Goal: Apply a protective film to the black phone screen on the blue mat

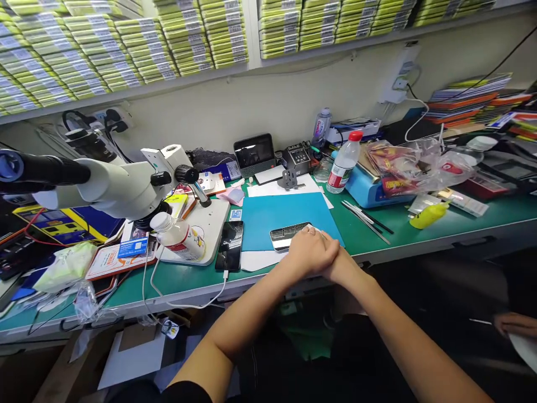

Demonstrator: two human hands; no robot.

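Note:
My left hand (309, 251) lies over my right hand (340, 263) at the near edge of the green bench, fingers closed together. Both rest on the near end of a silver phone (285, 235) lying on a blue mat (285, 215). My right hand is mostly covered, and I cannot see what its fingers grip. A black phone (230, 245) with a white cable plugged in lies just left of the mat.
A white microscope (121, 184) stands at the left with a white bottle (178, 235) lying on its base. A water bottle (344, 162), tweezers (364, 215), a yellow bottle (428, 215) and plastic bags sit to the right. Another person's hand (514, 323) shows at lower right.

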